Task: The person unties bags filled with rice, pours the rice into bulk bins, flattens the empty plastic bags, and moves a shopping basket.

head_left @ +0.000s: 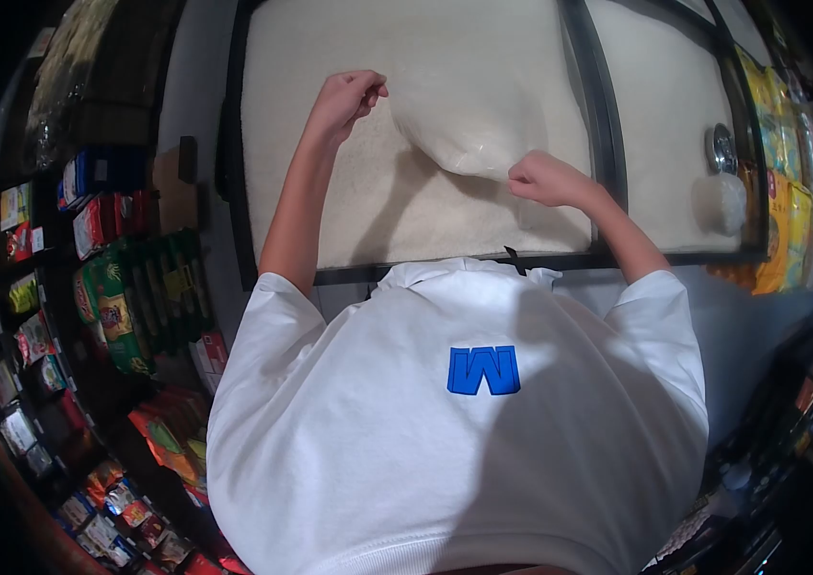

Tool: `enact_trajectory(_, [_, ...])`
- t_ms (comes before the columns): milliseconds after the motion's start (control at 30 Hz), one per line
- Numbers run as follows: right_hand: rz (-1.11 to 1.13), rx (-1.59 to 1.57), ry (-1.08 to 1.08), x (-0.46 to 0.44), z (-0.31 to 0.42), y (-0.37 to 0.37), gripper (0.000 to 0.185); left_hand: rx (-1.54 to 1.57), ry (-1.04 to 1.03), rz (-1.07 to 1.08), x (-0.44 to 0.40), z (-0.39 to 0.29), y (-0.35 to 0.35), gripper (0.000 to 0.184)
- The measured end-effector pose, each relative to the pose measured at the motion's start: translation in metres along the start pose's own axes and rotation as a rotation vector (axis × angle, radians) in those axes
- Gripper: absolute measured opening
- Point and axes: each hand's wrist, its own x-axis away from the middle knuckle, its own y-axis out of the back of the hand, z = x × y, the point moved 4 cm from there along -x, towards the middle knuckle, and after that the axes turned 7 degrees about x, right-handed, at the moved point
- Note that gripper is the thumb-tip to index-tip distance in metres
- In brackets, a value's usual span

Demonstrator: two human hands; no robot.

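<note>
A clear plastic bag (459,120) hangs over a wide bed of white rice-like grain (310,206) in a black-framed bin. It looks filled with something pale, though its contents blend into the grain behind. My left hand (349,103) is closed in a pinch at the bag's left edge. At the lower right corner of the bag, my right hand (548,180) has its fingers pressed together on the plastic. A shadow falls on the grain below the bag.
A black divider (603,125) separates a second grain compartment on the right, where a metal bowl or scoop (721,149) and a whitish bag-like item (721,204) lie. Shelves of packaged goods (114,307) line the left. Yellow packages (780,201) stand at the right.
</note>
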Motion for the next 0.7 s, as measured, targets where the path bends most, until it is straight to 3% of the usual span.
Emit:
enact_trajectory(333, [0.148,0.022,0.083,-0.004,0.005,0.038,0.024,0.146,0.006,-0.069,0.016,0.017,0.025,0.021])
enact_trajectory(700, [0.317,0.224,0.074,-0.032,0.045,0.108,0.023,0.555,0.057,-0.024,-0.007,0.009,0.063,0.018])
